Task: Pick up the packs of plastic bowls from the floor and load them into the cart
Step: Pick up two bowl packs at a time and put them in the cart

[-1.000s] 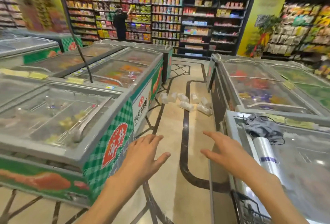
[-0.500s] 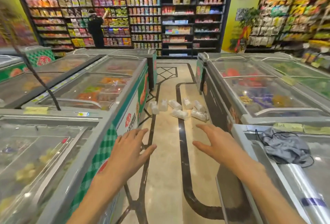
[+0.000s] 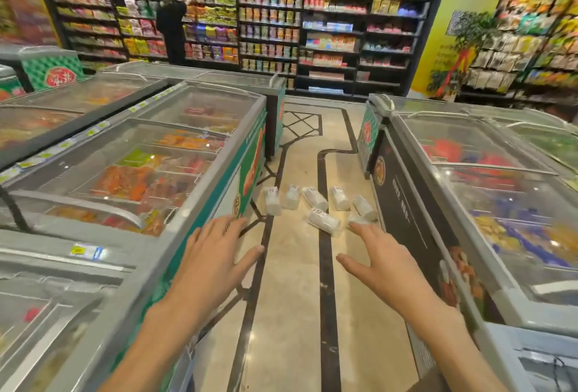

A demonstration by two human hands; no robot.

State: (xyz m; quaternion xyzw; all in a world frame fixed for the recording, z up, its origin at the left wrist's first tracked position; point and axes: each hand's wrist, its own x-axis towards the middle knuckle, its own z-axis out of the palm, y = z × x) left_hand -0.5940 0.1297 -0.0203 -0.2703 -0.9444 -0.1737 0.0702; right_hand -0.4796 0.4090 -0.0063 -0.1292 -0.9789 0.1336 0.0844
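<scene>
On the aisle floor ahead of us lie the packs of plastic bowls (image 3: 316, 205), seven as far as we can count, scattered on their sides between the freezer chests, none of them touched. We hold our left hand (image 3: 212, 261) and right hand (image 3: 380, 261) out in front, palms down, fingers spread and empty, both short of the packs. The left freezer (image 3: 200, 216) and the right freezer (image 3: 416, 172) flank us. One person (image 3: 171, 24) stands at the far shelves (image 3: 331, 28).
</scene>
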